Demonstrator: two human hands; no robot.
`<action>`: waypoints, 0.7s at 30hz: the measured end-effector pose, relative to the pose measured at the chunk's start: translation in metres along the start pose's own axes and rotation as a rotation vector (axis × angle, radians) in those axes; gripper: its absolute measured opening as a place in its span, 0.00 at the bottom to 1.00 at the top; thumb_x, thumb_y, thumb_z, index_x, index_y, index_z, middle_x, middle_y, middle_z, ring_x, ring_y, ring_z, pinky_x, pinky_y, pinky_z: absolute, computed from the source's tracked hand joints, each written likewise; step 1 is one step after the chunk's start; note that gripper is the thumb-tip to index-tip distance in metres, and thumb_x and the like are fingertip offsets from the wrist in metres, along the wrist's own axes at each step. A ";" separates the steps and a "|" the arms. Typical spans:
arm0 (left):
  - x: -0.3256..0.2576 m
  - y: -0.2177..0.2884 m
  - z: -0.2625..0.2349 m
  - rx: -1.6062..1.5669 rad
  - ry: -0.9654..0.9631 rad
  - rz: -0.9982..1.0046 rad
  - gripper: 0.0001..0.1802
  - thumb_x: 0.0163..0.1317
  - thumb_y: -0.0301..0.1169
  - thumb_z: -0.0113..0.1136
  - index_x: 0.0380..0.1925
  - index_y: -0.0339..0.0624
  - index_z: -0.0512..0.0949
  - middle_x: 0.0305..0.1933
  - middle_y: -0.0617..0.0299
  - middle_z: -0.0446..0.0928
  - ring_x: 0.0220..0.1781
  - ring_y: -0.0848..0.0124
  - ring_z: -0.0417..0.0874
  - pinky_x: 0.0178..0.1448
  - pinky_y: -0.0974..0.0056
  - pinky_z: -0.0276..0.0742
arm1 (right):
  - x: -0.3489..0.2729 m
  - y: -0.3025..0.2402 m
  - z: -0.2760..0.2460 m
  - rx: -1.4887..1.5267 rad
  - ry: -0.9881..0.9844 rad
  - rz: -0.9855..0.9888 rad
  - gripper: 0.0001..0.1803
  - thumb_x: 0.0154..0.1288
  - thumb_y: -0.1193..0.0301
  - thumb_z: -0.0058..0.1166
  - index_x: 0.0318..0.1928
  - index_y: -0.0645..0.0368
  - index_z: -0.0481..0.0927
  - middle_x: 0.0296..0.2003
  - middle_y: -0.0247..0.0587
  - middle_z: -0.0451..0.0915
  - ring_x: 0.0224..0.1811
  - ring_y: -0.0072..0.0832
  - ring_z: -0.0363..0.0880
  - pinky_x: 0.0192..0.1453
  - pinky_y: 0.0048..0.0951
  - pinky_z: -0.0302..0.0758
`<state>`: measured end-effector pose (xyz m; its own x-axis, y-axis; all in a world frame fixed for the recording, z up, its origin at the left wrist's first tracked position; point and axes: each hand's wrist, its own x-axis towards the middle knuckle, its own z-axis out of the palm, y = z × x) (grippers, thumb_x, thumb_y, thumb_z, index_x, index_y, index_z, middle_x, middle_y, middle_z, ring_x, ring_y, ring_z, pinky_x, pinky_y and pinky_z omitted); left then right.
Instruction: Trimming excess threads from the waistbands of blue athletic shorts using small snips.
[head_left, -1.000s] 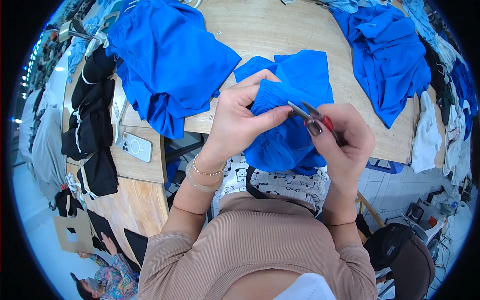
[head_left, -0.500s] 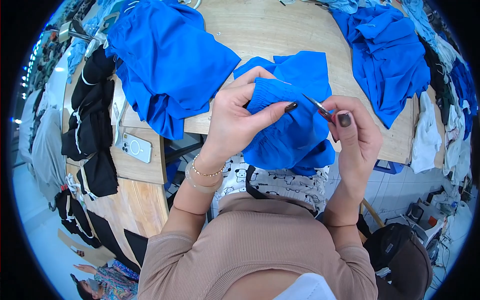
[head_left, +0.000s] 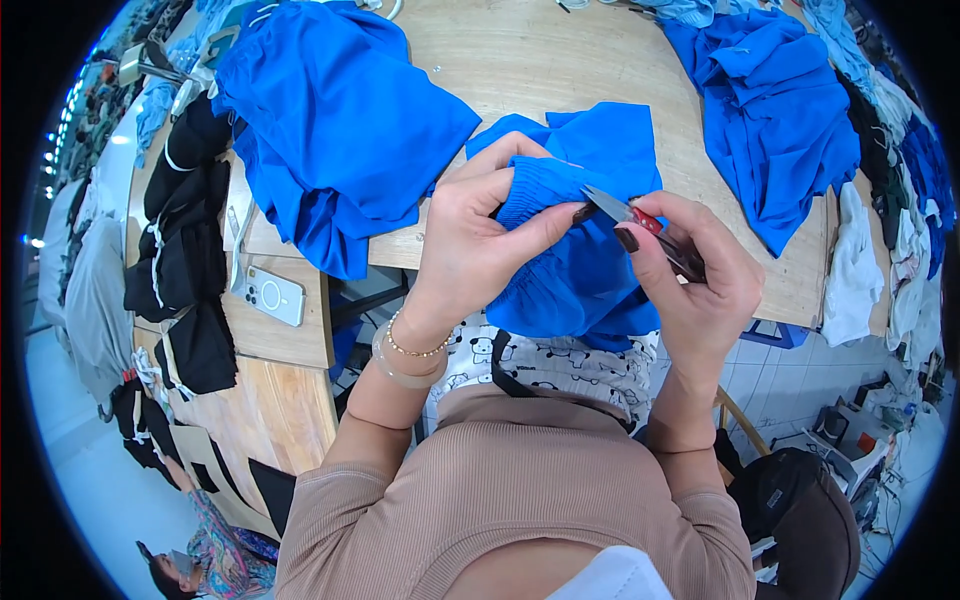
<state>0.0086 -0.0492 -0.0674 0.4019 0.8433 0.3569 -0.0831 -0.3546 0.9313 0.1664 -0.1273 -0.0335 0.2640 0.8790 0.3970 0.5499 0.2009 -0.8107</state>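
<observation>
My left hand (head_left: 475, 225) pinches the gathered elastic edge of a blue garment (head_left: 575, 265), thumb on top and fingers behind the cloth. In my right hand (head_left: 700, 265) is a pair of thread snips (head_left: 648, 222) with a red part near the grip. Its pointed blades reach to the cloth beside my left thumb tip. Part of the garment hangs over the table edge toward my lap, and the rest lies on the table.
A heap of blue garments (head_left: 340, 120) lies at the left, another blue pile (head_left: 770, 110) at the right. Black bundles (head_left: 185, 220) tied with white strips and a phone (head_left: 272, 296) rest on the left side of the wooden table (head_left: 510, 60). A person (head_left: 225, 550) is at the lower left.
My right hand has turned and brought the snips' tips left, close to my left thumb. The left hand keeps its hold on the cloth. The person at lower left has shifted, reaching toward the table.
</observation>
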 end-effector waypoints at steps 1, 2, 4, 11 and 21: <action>0.000 -0.001 0.000 -0.007 -0.007 0.002 0.08 0.49 0.20 0.66 0.32 0.35 0.83 0.32 0.62 0.76 0.31 0.77 0.74 0.31 0.74 0.67 | 0.000 0.001 0.001 -0.009 0.007 -0.026 0.10 0.50 0.76 0.67 0.34 0.64 0.80 0.25 0.37 0.79 0.24 0.19 0.75 0.26 0.17 0.70; 0.000 -0.001 0.000 -0.015 -0.014 0.005 0.08 0.49 0.20 0.66 0.32 0.34 0.83 0.32 0.62 0.76 0.31 0.77 0.74 0.31 0.74 0.68 | 0.001 0.002 0.001 -0.009 0.008 -0.026 0.10 0.50 0.76 0.67 0.34 0.64 0.80 0.25 0.37 0.79 0.24 0.19 0.75 0.26 0.17 0.70; 0.000 0.000 0.000 -0.033 -0.034 -0.007 0.08 0.49 0.20 0.65 0.32 0.34 0.83 0.32 0.62 0.76 0.31 0.77 0.74 0.31 0.74 0.68 | 0.001 0.003 0.002 0.009 -0.003 -0.070 0.10 0.50 0.79 0.66 0.34 0.64 0.81 0.26 0.36 0.79 0.24 0.17 0.74 0.26 0.16 0.69; 0.001 -0.003 -0.002 -0.103 -0.035 0.008 0.08 0.49 0.19 0.65 0.32 0.36 0.83 0.32 0.63 0.77 0.31 0.78 0.74 0.33 0.75 0.68 | 0.004 0.007 -0.011 0.576 -0.197 0.053 0.05 0.57 0.80 0.57 0.34 0.67 0.81 0.26 0.37 0.80 0.25 0.16 0.74 0.27 0.14 0.68; 0.003 -0.002 -0.003 -0.036 -0.001 0.026 0.08 0.48 0.20 0.66 0.32 0.37 0.84 0.32 0.63 0.77 0.33 0.76 0.75 0.36 0.73 0.68 | 0.003 -0.001 -0.011 0.344 -0.139 0.314 0.07 0.56 0.80 0.61 0.36 0.66 0.80 0.23 0.30 0.77 0.23 0.09 0.68 0.25 0.12 0.61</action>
<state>0.0069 -0.0450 -0.0680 0.3998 0.8336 0.3811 -0.1266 -0.3616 0.9237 0.1758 -0.1294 -0.0269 0.2537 0.9649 0.0683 0.1605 0.0276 -0.9866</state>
